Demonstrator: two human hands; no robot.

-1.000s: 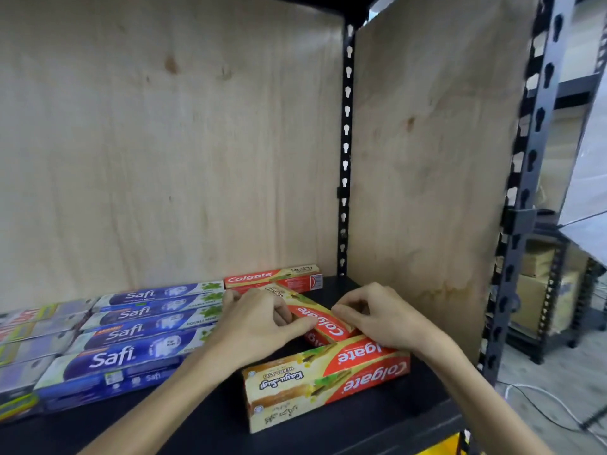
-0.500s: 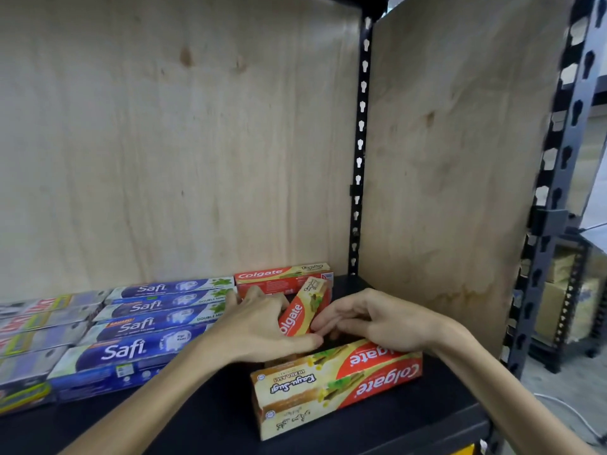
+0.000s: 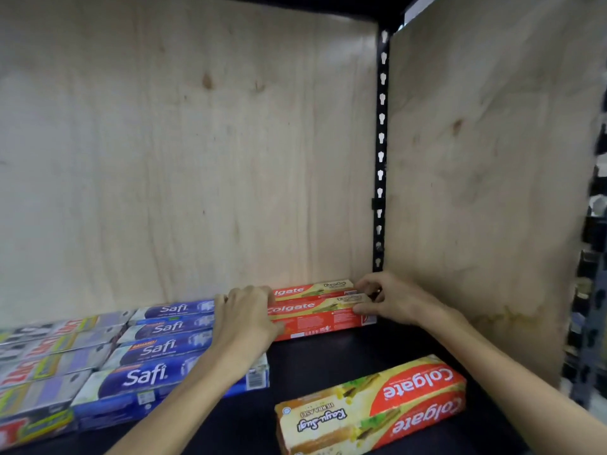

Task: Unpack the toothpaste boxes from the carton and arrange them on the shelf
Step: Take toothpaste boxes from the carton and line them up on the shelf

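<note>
A red-and-yellow Colgate box (image 3: 315,315) lies flat at the back right of the black shelf (image 3: 328,359), in front of another Colgate box (image 3: 312,289) against the plywood back. My left hand (image 3: 246,318) holds its left end and my right hand (image 3: 389,300) pinches its right end. Two more Colgate boxes (image 3: 371,405) lie side by side near the shelf's front edge, their print upside down to me.
Rows of blue Safi boxes (image 3: 161,349) fill the shelf left of the Colgate boxes, with other blurred boxes (image 3: 39,366) further left. Plywood panels close the back and right side, meeting at a slotted black upright (image 3: 381,152). Another rack shows blurred at the far right.
One Colgate box has gone from tilted above the front pair, between both hands, to lying flat at the back beside the first Colgate box. Both hands moved back with it.
</note>
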